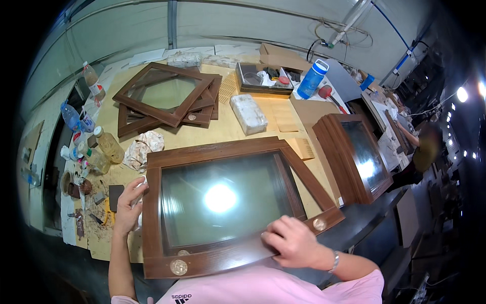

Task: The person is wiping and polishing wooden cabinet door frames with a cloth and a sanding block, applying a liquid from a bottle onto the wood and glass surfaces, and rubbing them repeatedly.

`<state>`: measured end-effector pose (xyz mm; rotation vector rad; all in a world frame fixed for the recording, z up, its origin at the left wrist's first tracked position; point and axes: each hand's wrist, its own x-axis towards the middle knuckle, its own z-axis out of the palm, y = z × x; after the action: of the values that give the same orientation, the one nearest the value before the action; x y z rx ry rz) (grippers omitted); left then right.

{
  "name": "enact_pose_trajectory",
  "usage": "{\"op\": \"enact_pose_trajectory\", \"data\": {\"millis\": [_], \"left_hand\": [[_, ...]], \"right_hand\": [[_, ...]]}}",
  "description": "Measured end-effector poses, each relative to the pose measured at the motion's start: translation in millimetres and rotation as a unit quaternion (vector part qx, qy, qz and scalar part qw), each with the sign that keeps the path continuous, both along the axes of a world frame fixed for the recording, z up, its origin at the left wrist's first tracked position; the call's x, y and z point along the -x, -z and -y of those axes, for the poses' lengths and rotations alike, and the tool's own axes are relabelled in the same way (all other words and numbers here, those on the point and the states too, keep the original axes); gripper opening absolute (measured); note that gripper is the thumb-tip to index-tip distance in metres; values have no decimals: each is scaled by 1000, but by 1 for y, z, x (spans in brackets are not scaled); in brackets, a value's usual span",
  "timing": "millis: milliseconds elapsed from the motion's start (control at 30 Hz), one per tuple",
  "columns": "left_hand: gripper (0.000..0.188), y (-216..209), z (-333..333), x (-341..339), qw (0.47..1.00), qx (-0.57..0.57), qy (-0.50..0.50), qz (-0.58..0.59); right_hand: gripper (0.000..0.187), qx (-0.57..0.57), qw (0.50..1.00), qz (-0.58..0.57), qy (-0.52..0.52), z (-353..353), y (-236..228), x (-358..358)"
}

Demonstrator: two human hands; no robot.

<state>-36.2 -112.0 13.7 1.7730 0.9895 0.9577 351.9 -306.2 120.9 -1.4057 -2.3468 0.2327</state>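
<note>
Glass-paned brown frame point(228, 202) at the near side of a workbench point(212, 134)
The left hand point(129, 205) grasps a white wad point(143, 185) at the frame's left edge; crumpled paper point(144, 150) lies just beyond. The right hand point(292, 243) rests on the lower rail point(228, 258), fingers curled; whether they grip it, I cannot tell. Farther right stand stacked brown frames point(338, 157).

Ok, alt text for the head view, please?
A person's left hand, holding something white, is at the left edge of a brown-framed glass panel; the right hand is on its lower side. Beyond are stacked frames, a white block and a blue bottle.
</note>
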Motion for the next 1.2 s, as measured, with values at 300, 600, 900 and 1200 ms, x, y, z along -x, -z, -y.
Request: {"op": "enact_pose_trajectory", "data": {"millis": [300,600,900,1200], "left_hand": [[35,-15,-19,-22,933,162,-45,317],[25,-45,6,-19,965,26,-180,188],[16,-38,27,-10,973,43,-227,18],[17,-36,57,30,922,80,-347,151]], "right_hand": [[23,-211,974,82,-6,-104,-111,-21],[36,-176,980,16,91,-193,-142,-21],[43,93,989,31,111,-283,-47,-14],[47,172,978,40,110,-328,73,-13]]}}
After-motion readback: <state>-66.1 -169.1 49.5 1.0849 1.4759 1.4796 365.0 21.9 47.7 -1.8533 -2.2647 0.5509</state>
